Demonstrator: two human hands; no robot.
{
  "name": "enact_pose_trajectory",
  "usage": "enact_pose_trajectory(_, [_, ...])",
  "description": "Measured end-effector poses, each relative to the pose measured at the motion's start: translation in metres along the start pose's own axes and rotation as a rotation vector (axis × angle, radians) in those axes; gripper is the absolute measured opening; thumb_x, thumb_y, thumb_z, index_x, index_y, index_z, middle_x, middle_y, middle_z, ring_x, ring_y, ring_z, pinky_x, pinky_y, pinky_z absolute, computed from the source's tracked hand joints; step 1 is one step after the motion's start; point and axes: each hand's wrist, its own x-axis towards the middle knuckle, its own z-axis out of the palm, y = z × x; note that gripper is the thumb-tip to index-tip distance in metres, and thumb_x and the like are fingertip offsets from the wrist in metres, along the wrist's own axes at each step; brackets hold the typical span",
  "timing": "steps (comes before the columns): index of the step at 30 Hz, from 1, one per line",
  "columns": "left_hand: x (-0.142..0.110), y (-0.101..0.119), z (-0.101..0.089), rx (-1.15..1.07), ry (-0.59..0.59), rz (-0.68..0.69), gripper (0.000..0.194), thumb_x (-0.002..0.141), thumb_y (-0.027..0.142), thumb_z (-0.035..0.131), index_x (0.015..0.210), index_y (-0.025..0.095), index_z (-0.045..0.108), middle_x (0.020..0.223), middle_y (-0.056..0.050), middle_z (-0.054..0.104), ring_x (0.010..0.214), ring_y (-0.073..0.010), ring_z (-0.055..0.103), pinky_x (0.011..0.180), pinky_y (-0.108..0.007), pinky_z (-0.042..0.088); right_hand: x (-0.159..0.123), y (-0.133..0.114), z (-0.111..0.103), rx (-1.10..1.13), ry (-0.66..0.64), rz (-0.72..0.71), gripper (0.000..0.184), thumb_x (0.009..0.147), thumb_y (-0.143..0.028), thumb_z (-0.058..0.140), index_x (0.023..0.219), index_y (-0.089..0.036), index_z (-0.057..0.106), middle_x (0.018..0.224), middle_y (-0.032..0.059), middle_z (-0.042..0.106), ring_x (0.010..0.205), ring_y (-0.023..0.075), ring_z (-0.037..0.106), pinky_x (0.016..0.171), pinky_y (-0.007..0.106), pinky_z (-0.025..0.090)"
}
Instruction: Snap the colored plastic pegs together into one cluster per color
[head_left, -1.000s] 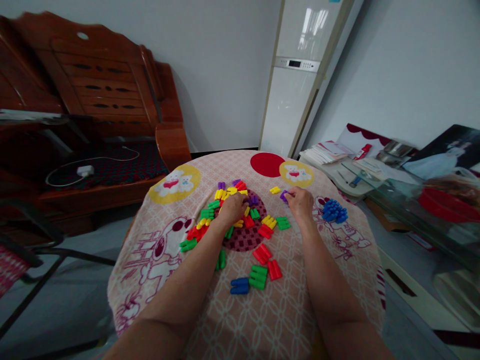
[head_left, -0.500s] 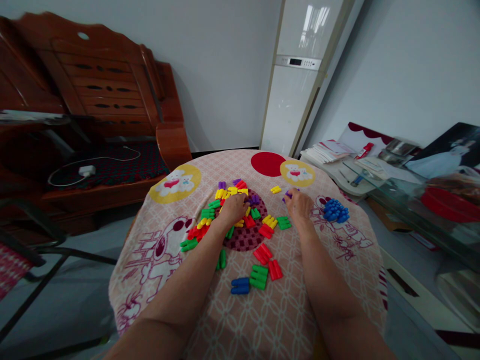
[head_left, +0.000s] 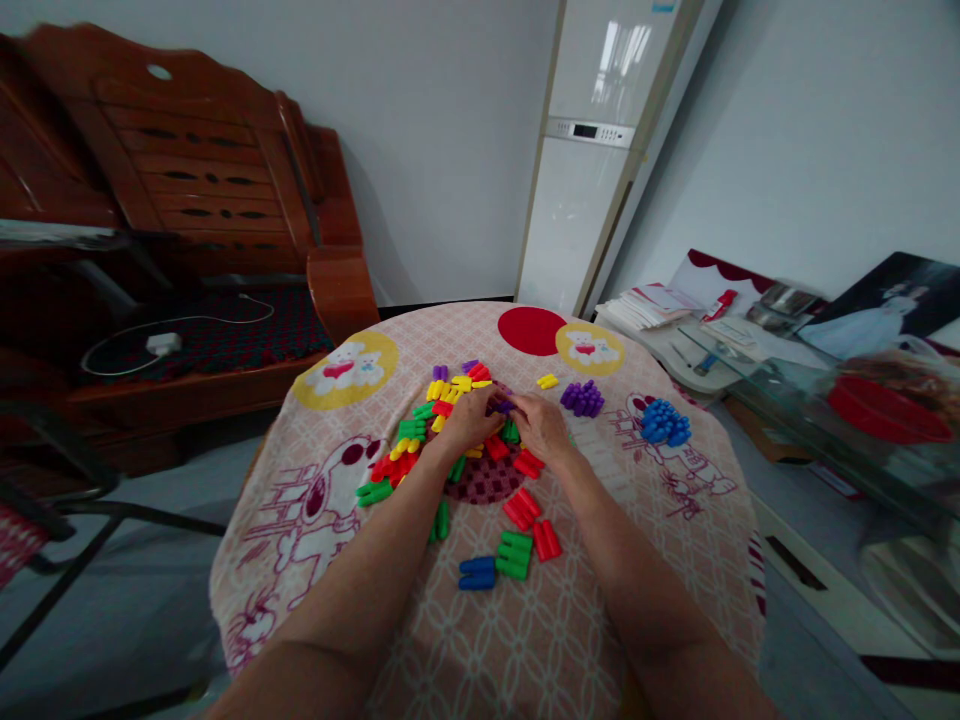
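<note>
Over the mixed pile on the round cloth-covered table, my left hand (head_left: 466, 418) and my right hand (head_left: 543, 428) meet. Their curled fingers close on a small purple plastic building block (head_left: 504, 407), partly hidden by the fingertips. Around my left hand lie yellow blocks (head_left: 461, 383), green blocks (head_left: 411, 429) and red blocks (head_left: 395, 467). A heap of purple blocks (head_left: 582, 399) sits beyond my right hand, with a heap of blue blocks (head_left: 665, 423) farther right. A lone yellow block (head_left: 547, 381) lies behind the right hand.
Near the front lie a blue block (head_left: 477, 573), a green block (head_left: 514, 555) and red blocks (head_left: 547, 540). A glass shelf (head_left: 795, 400) with papers and bowls stands at the right, a wooden bench (head_left: 341, 285) at the left. A tall white cabinet unit (head_left: 581, 210) stands behind.
My right hand has moved left from the purple heap to my left hand, uncovering that heap. My left hand stays over the mixed pile. The view has shifted slightly.
</note>
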Motion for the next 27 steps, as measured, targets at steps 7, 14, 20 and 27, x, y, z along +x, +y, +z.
enact_pose_trajectory(7, [0.004,0.000,-0.004,-0.248,0.098,0.020,0.030,0.068,0.008,0.058,0.096,0.017,0.062,0.090,-0.003,0.071,0.083,-0.0167,0.067,0.078,-0.031,0.056,0.001,0.006,0.004,0.232,0.102,0.007,0.032,0.089,-0.015,0.056,0.118,-0.018,0.068,0.114,0.0085,0.072,0.106,0.0178,0.065,0.092,0.026,0.049])
enact_pose_trajectory(14, [0.005,0.004,-0.005,-0.481,0.068,0.032,0.024,0.071,0.014,0.063,0.095,0.014,0.063,0.092,-0.006,0.071,0.084,-0.0175,0.069,0.078,-0.033,0.058,-0.001,0.009,0.000,0.518,0.037,0.107,0.028,0.085,-0.017,0.061,0.111,-0.019,0.071,0.101,0.0033,0.076,0.088,0.0168,0.072,0.079,0.025,0.055])
enact_pose_trajectory(20, [0.004,0.011,-0.004,-0.548,0.058,0.044,0.022,0.073,0.019,0.065,0.094,0.014,0.061,0.091,-0.006,0.070,0.083,-0.0170,0.068,0.079,-0.033,0.058,0.000,0.012,-0.009,0.369,0.040,0.042,0.034,0.082,-0.017,0.063,0.114,-0.021,0.070,0.096,0.0014,0.076,0.089,0.0165,0.071,0.078,0.023,0.053])
enact_pose_trajectory(27, [0.006,0.006,-0.008,-0.476,0.129,-0.026,0.025,0.075,0.020,0.062,0.100,0.014,0.064,0.090,-0.006,0.072,0.080,-0.0170,0.069,0.072,-0.031,0.058,-0.004,0.038,-0.037,0.060,0.124,0.194,0.015,0.083,-0.023,0.063,0.091,-0.020,0.076,0.090,0.0031,0.077,0.084,0.0168,0.069,0.077,0.024,0.049])
